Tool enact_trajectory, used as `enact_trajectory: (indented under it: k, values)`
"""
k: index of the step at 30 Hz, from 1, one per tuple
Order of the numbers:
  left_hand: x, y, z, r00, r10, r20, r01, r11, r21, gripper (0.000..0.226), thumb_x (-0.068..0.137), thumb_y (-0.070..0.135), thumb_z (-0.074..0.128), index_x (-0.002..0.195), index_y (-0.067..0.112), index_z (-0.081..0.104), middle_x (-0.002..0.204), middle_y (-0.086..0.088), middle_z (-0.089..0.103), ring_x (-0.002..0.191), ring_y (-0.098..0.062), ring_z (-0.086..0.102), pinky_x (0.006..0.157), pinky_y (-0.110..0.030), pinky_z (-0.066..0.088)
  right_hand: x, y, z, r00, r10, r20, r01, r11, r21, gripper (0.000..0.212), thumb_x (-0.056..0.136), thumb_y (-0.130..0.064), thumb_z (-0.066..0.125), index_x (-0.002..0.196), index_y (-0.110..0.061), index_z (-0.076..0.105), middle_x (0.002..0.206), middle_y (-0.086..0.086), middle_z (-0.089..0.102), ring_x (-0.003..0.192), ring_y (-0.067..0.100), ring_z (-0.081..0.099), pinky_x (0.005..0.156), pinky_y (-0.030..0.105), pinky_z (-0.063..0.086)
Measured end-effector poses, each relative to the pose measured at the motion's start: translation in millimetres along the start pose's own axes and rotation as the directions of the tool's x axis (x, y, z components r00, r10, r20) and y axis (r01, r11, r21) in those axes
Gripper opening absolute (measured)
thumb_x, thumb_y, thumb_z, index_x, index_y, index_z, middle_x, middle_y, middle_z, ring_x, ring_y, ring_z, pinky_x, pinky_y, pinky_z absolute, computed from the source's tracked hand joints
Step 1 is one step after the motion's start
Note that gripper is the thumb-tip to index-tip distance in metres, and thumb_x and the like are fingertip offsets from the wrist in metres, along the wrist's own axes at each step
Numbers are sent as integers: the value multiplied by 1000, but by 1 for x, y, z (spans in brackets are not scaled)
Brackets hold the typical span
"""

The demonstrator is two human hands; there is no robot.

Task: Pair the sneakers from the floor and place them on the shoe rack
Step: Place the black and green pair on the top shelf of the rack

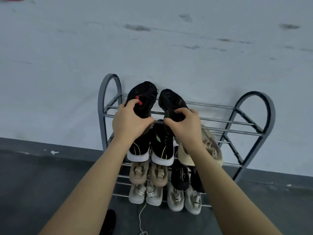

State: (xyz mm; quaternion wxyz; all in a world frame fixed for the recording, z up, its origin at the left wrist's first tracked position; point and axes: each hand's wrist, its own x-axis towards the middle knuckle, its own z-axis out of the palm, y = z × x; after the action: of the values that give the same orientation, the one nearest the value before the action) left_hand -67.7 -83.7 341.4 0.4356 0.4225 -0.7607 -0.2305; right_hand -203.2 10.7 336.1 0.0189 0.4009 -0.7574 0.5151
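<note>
Two black sneakers with red accents are over the top tier of the grey metal shoe rack, toes toward the wall. My left hand grips the heel of the left black sneaker. My right hand grips the heel of the right black sneaker. The two shoes sit side by side, a small gap between them. Whether their soles rest on the bars is hidden by my hands.
Lower tiers hold a black pair with white soles, a beige sneaker, tan pairs, a black pair and grey pairs. The top tier's right half is bare bars. A white cord and a dark object lie on the floor.
</note>
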Motion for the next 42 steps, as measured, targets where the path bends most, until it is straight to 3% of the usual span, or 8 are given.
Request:
enact_trajectory:
  k: [5, 10, 13, 17, 22, 31, 35, 42]
  values:
    - [10, -10, 17, 999, -25, 34, 24, 999, 24, 71, 66, 54, 70, 130, 33, 45, 129, -1, 46, 111, -20, 51, 83, -31, 44, 7, 6, 23, 999, -3, -37, 1, 999, -49, 62, 58, -61, 60, 111, -27, 57, 115, -3, 49, 100, 22, 56, 92, 42, 47]
    - [10, -24, 2, 960, 78, 268, -86, 996, 18, 92, 64, 56, 72, 141, 40, 24, 143, 0, 30, 123, -19, 43, 97, -33, 41, 1, 17, 14, 993, -47, 108, 55, 996, -70, 76, 54, -74, 59, 122, -43, 42, 133, -1, 39, 119, 26, 47, 102, 49, 38]
    - [3, -26, 6, 975, 105, 196, -85, 990, -109, 87, 69, 44, 73, 141, 39, 25, 140, 0, 32, 120, -13, 43, 93, -23, 36, 1, 17, 14, 990, -53, 128, 69, 990, -124, 75, 57, -67, 61, 125, -43, 40, 132, 4, 38, 120, 28, 45, 104, 50, 35]
    - [5, -27, 17, 991, 94, 91, -76, 980, -186, 78, 73, 37, 72, 140, 33, 32, 135, 0, 37, 118, -13, 43, 93, -21, 36, -2, 11, 24, 1000, -28, 8, 28, 999, -21, 64, 61, -62, 58, 119, -38, 51, 122, 4, 43, 112, 29, 47, 101, 49, 37]
    - [21, -36, 20, 986, 119, 119, -108, 989, -100, 74, 74, 44, 69, 138, 35, 33, 135, 0, 38, 120, -21, 43, 104, -47, 36, 9, 6, 33, 1000, 0, -26, -2, 997, -78, 49, 73, -58, 63, 116, -37, 53, 126, 6, 46, 120, 28, 42, 108, 46, 20]
    - [22, -42, 20, 975, 193, 112, -189, 981, -51, 68, 77, 44, 67, 136, 32, 36, 136, -3, 37, 123, -22, 40, 108, -47, 28, 10, 11, 43, 991, -118, -66, 105, 978, -178, 46, 72, -60, 62, 110, -34, 56, 130, 8, 48, 124, 26, 41, 101, 41, 17]
    - [28, -39, 17, 966, 186, 179, -200, 978, 60, 50, 93, 45, 43, 140, 32, 29, 137, -8, 34, 125, -25, 36, 109, -43, 15, 12, 10, 43, 992, -124, -33, 113, 967, -230, 50, 76, -60, 60, 117, -33, 51, 130, 9, 45, 123, 27, 40, 102, 41, 16]
    - [21, -34, 12, 967, 148, 208, -178, 975, 131, 50, 95, 47, 30, 142, 32, 22, 140, -11, 33, 123, -32, 40, 105, -50, 29, 5, 2, 34, 996, -67, 56, 79, 964, -256, 57, 78, -62, 55, 127, -34, 41, 136, 11, 38, 126, 33, 36, 106, 46, 14]
